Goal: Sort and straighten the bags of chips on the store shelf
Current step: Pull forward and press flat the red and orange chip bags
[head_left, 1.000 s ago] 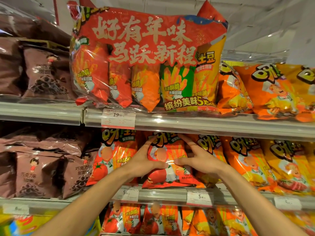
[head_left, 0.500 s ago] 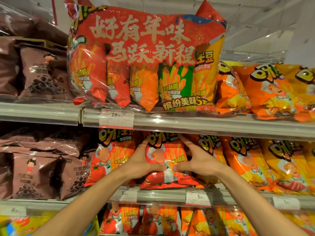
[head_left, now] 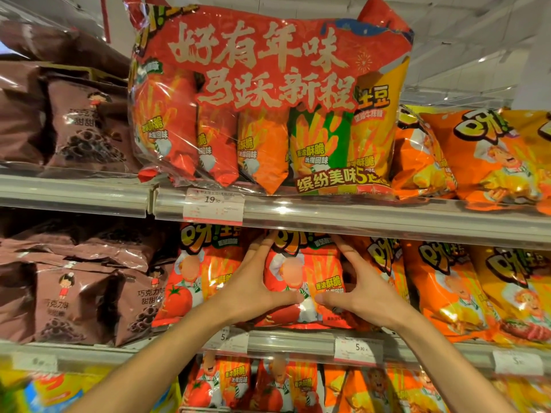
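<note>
- A red tomato chip bag (head_left: pixel 301 278) on the middle shelf (head_left: pixel 298 342) is clasped between the left hand (head_left: pixel 253 290) and right hand (head_left: pixel 362 290), thumbs across its front, fingers round its edges, apparently so it can be squared upright.
- Crinkly, glossy foil, puffed like a pillow, is seen.
- Orange bags (head_left: pixel 441 290) are ranged beside the right hand.

A chip bag (head_left: pixel 301 275) stands on the middle shelf (head_left: pixel 298 341), left hand (head_left: pixel 253 286) and right hand (head_left: pixel 362 289) flanking it.
</note>
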The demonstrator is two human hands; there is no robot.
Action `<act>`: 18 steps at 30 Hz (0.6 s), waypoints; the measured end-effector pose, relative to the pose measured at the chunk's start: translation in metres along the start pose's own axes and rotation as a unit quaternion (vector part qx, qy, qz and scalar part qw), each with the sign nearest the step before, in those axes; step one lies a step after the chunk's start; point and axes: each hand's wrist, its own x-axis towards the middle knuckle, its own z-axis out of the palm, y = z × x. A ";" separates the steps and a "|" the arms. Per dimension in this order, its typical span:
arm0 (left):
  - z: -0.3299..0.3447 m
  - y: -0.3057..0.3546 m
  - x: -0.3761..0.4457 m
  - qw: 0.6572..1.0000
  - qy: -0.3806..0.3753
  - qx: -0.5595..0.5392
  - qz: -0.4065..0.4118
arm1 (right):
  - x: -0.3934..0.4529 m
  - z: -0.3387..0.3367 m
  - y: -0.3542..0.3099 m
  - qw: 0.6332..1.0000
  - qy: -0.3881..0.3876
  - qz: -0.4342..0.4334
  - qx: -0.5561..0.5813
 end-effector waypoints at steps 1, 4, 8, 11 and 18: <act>-0.002 0.000 -0.001 0.999 0.016 0.042 0.009 | 0.001 0.000 0.001 1.000 0.001 0.003 0.010; -0.010 -0.014 -0.007 0.967 0.140 0.200 0.066 | 0.005 0.000 0.003 1.000 0.001 0.008 0.026; -0.025 -0.055 -0.014 0.907 0.258 0.333 0.024 | 0.005 -0.001 0.002 0.998 0.005 0.027 0.062; -0.030 -0.080 -0.015 0.916 0.227 0.327 -0.055 | 0.004 0.001 0.000 0.997 0.009 0.030 0.067; -0.021 -0.094 -0.005 0.931 0.210 0.296 -0.038 | 0.011 0.025 -0.008 0.999 -0.023 0.028 0.030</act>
